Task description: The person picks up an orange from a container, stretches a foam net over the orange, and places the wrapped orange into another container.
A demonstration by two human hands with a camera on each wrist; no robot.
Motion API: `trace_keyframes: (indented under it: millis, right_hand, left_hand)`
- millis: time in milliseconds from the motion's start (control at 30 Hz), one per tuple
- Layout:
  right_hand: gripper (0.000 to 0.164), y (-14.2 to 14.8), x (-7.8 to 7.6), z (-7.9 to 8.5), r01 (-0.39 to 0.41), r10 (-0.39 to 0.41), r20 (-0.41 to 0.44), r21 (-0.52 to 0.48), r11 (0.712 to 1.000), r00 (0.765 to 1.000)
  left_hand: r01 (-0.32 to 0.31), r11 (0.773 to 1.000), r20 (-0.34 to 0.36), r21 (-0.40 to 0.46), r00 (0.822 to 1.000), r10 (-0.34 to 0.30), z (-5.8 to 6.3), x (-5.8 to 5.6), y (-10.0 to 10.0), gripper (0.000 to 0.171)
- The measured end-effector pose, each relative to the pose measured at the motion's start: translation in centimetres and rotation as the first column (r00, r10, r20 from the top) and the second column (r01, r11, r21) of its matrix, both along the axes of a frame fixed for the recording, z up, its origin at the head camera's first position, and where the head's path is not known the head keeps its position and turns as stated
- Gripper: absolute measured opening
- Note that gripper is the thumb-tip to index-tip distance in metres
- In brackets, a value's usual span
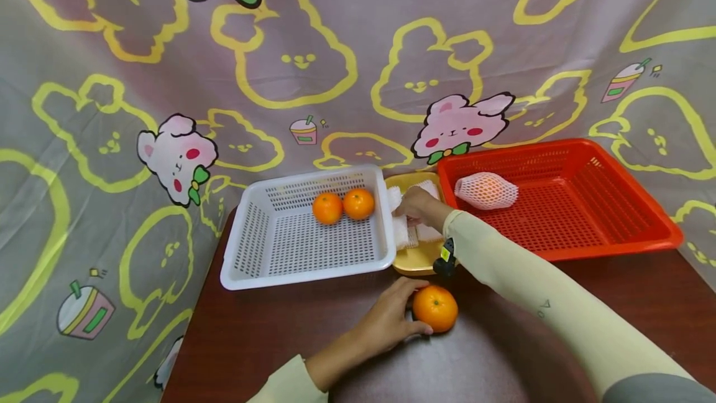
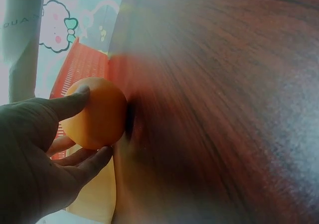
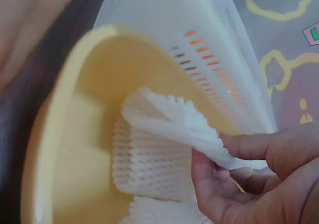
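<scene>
On the table's near part sits an orange (image 1: 435, 308), gripped by my left hand (image 1: 396, 313) with the thumb on one side and fingers on the other. In the left wrist view the same orange (image 2: 97, 113) shows between thumb and fingertips. My right hand (image 1: 421, 205) reaches into a yellow basin (image 1: 416, 263). Seen from the right wrist, its thumb and fingers pinch a white foam net sleeve (image 3: 174, 124). More flat foam net sleeves (image 3: 162, 211) lie in the basin beneath it.
Left of the basin stands a white basket (image 1: 307, 272) with two oranges (image 1: 342, 206) in its back right part. A red basket (image 1: 559, 250) on the right holds a fruit wrapped in foam net (image 1: 486, 191). Behind them hangs a patterned cloth (image 1: 358, 30).
</scene>
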State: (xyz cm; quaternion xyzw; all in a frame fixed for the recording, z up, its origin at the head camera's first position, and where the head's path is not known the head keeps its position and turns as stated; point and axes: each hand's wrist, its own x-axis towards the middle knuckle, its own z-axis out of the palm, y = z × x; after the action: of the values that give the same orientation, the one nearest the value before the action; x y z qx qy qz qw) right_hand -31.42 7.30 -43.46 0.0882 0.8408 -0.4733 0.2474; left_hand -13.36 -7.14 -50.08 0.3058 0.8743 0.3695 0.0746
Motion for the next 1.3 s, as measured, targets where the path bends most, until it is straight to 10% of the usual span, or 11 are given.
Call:
trace_keyframes:
  millis: [733, 1300]
  right_hand:
    - [0.033, 4.9, 3.0, 4.1, -0.085, 0.103, -0.228, 0.087, 0.993, 0.968]
    - [0.026, 8.0, 12.2, 4.2, -0.308, 0.267, -0.526, 0.01, 0.951, 0.808]
  left_hand:
    - [0.028, 0.999, -0.007, 0.021, 1.0, -0.027, -0.1, -0.4, -0.2, 0.074]
    - [0.01, 1.0, -0.031, 0.023, 0.999, -0.009, 0.2, 0.0, -0.3, 0.082]
